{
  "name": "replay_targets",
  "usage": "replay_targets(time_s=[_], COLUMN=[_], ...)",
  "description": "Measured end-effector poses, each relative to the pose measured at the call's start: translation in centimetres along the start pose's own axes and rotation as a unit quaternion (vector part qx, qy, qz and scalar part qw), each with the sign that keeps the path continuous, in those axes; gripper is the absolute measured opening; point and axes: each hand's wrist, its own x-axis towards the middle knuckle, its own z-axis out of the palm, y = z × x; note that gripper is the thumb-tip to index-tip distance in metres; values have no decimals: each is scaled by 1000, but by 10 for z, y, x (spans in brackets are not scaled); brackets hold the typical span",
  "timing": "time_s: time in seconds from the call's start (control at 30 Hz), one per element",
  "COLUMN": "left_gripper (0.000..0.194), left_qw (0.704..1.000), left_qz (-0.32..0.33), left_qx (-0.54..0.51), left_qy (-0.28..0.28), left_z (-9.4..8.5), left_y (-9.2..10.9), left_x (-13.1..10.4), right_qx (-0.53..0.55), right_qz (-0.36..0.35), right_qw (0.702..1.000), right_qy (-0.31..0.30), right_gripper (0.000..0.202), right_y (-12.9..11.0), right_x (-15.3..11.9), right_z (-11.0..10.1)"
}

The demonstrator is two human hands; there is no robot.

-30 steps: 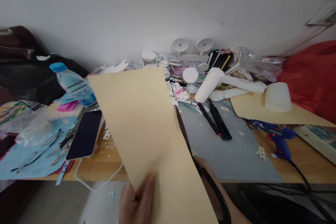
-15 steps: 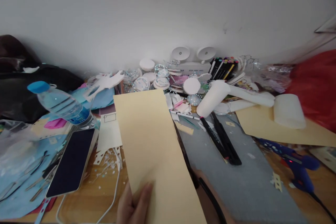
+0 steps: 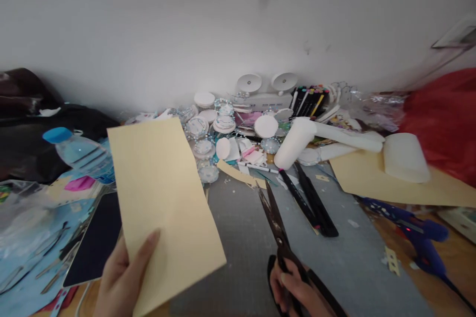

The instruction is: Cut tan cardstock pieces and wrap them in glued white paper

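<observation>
A pale yellow sheet of card (image 3: 163, 193) is pinched near its lower left edge by my left hand (image 3: 124, 272), with the thumb on its face. The card stands tilted up over the left part of the grey cutting mat (image 3: 238, 237). In my right hand (image 3: 293, 285) are black-handled scissors (image 3: 278, 237), fingers through the handles. Their blades point away from me, slightly parted and apart from the card. Just beyond the blade tips lies a curved yellow card strip (image 3: 238, 173).
A black utility knife (image 3: 316, 203) and a marker (image 3: 297, 195) lie on the mat. A blue glue gun (image 3: 412, 233) rests at right, near white foam pieces (image 3: 405, 157). Left are a phone (image 3: 96, 237) and water bottle (image 3: 84, 158). Beaded white discs (image 3: 225, 121) crowd the back.
My left hand has carried the card to the left. The scissors, mostly hidden behind the card before, now show fully in my right hand over the mat. The view has shifted slightly.
</observation>
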Motion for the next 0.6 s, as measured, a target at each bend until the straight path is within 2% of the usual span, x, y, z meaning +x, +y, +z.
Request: replay_targets(time_s=[0.1,0.2,0.27,0.37,0.47,0.6], left_gripper=[37,25,25,27,20,42], left_qw=[992,972,965,970,974,953], left_qz=[118,191,210,181,160,162], left_qx=[-39,-138,-158,-152,-82,86], left_qy=[7,-8,-14,-63,-136,-239], left_z=[16,49,73,95,97,89], left_y=[32,64,83,101,105,94], left_x=[25,59,85,117,129,120], right_qx=[-10,9,31,44,57,66], right_qz=[5,-13,-32,-58,-81,-90], right_qw=[999,995,993,991,990,990], right_qy=[49,101,107,109,103,90], right_gripper=[64,70,69,64,61,60], right_y=[-3,-1,4,12,18,21], right_x=[-8,-15,-17,-19,-20,-18], right_z=[-4,-5,-5,-7,-8,-9])
